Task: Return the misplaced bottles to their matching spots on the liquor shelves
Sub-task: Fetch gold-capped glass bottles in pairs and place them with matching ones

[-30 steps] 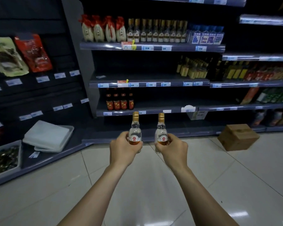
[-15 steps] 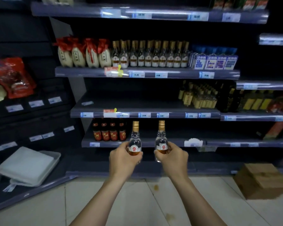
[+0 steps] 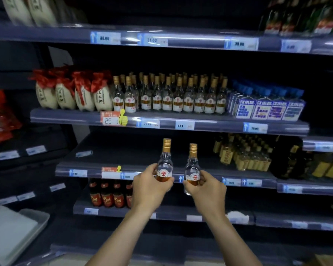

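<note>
Head view: a dark metal liquor shelf point(image 3: 200, 125) runs across at mid-height, its front edge carrying price tags. On it stands a packed row of small clear glass bottles with gold caps and red-and-white labels point(image 3: 167, 97). The row touches cream ceramic jars topped with red cloth point(image 3: 75, 93) toward the shelf's left end and blue-and-white cartons point(image 3: 267, 108) toward its right end. A dark gap shows between the caps and the edge of the shelf above.

On the next shelf down point(image 3: 92, 170), bare dark board shows from the left end to a cluster of yellow-labelled bottles point(image 3: 244, 156) at the right. Dark brown bottles with red labels point(image 3: 108, 196) stand below it, near the left end of a lower shelf. A white plastic tray point(image 3: 13, 227) sits at lower left.

Both forearms reach up and forward, roughly parallel, in front of that lower board's front edge. The left hand point(image 3: 149, 186) curls its fingers and thumb round the base of one gold-capped clear bottle point(image 3: 164, 162), held upright. The right hand point(image 3: 206, 189) grips a second matching bottle point(image 3: 192, 166) the same way, slightly lower. The two bottles are close but apart, and both are below the matching row.
</note>
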Demonstrator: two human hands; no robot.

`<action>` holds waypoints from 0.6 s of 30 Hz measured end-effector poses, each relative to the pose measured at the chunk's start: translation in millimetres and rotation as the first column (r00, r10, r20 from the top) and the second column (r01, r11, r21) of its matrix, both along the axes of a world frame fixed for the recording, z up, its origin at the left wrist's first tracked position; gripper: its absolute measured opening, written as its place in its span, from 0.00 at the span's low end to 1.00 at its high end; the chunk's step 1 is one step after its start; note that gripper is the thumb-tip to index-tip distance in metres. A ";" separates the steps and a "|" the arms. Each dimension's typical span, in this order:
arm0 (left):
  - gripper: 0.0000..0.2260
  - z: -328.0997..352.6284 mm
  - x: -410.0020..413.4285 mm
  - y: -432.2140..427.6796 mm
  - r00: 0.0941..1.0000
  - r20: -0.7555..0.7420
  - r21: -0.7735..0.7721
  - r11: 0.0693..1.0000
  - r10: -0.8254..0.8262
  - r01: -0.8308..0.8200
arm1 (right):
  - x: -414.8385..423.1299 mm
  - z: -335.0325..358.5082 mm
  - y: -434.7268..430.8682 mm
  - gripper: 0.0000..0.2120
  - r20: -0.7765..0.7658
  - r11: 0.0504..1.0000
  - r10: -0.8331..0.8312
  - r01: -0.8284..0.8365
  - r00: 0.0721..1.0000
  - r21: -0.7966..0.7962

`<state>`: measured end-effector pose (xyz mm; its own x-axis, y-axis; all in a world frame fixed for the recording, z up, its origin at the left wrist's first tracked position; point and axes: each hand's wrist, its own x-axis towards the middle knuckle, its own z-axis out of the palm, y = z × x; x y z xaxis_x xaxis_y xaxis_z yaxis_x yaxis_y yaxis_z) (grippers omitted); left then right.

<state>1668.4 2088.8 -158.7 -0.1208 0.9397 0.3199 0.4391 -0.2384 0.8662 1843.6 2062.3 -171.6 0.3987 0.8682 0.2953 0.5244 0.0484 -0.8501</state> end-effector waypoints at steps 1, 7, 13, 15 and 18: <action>0.14 7.0 4.1 18.9 1.000 0.012 0.028 1.000 0.006 -0.006 | 2.7 7.8 18.7 0.08 0.004 1.000 0.010 -0.010 1.000 0.024; 0.16 57.0 10.5 125.4 0.996 0.043 0.138 0.986 0.082 -0.087 | 3.6 65.5 125.5 0.13 0.062 0.984 0.046 -0.056 0.997 0.172; 0.18 100.8 0.0 208.1 0.982 0.043 0.250 0.949 0.186 -0.190 | -11.0 111.2 210.1 0.16 0.066 0.957 0.045 -0.062 0.997 0.283; 0.26 110.7 -3.6 232.3 0.975 0.028 0.272 0.937 0.220 -0.219 | -15.0 124.4 234.6 0.14 0.073 0.949 0.072 -0.091 0.995 0.302; 0.30 120.2 -12.2 258.9 0.969 -0.002 0.304 0.923 0.248 -0.236 | -22.4 138.0 266.5 0.12 0.073 0.937 0.122 -0.139 0.990 0.321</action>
